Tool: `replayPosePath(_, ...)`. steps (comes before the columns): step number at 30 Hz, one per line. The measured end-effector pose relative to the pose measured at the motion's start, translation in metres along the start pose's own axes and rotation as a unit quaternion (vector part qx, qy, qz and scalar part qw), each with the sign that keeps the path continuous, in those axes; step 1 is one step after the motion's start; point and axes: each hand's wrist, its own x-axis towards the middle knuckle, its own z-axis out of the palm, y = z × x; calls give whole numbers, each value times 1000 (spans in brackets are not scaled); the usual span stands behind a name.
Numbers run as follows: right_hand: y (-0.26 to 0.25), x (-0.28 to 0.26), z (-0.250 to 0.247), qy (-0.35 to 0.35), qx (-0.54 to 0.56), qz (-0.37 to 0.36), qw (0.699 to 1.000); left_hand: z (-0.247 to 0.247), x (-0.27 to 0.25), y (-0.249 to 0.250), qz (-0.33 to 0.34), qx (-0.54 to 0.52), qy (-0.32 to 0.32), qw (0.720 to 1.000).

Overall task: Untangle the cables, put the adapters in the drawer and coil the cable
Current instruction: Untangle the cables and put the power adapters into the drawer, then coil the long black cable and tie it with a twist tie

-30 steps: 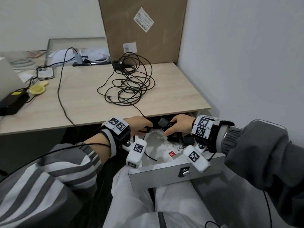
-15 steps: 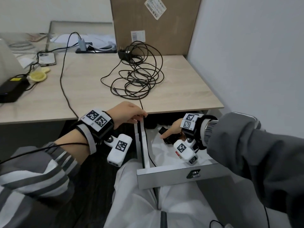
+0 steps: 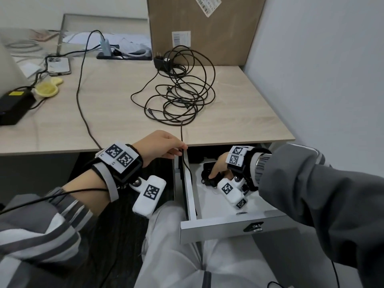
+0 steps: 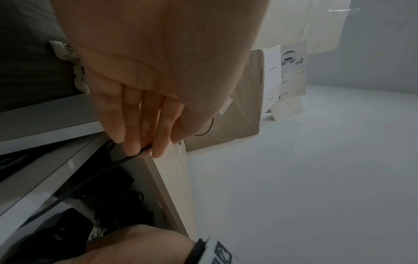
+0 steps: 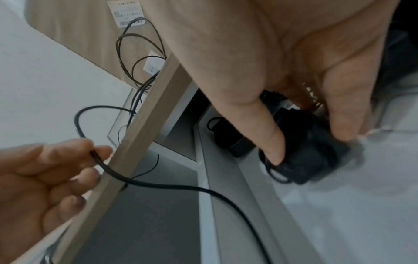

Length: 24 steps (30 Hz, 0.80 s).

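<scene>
1. Where the cable (image 3: 182, 134) leaves the tangled pile (image 3: 178, 94) on the desk (image 3: 108, 113), it drops over the front edge and runs down into the open drawer (image 3: 218, 226).
2. At the desk edge, the left hand (image 3: 161, 147) pinches this cable between thumb and fingertips (image 5: 99, 149), just above the drawer's left wall.
3. Inside the drawer, the cable continues along the left wall toward a black adapter (image 5: 309, 153).
4. The right hand (image 3: 218, 168) grips this adapter from above, thumb on one side and fingers (image 5: 343, 114) on the other, holding it on or just over the white drawer floor; contact cannot be confirmed.
5. A second black adapter (image 5: 228, 135) lies further back in the drawer, apart from both hands.
6. On the desk, another adapter (image 3: 163, 62) sits at the far end of the pile, against the cardboard box (image 3: 203, 28), well apart from both hands.
</scene>
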Motion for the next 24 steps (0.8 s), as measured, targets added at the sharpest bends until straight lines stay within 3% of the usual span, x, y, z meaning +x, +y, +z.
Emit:
replayPosePath(3,4,1,-4,-7,-36,-25,999,-1,-1,0,1,0,-3,1000)
replayPosePath(7,13,8,-9,-20,18,-69,997,-3,-3,-2,3,-3,0,1000)
replayPosePath(13,17,19,-11,-8,59,-69,996,-4,-5,-6,0,-10,7,1000)
replayPosePath(17,20,20,-15,52,12,-58,997,-5,-7,-6,4,-20,18,1000)
replayPosePath(20,21,18,-22,56,40,-68,995,-7,-9,-2,18,-40,28,999)
replayPosePath(24,20,11,-21,42,-41,-67,996,-7,-13,11,50,-89,10,995)
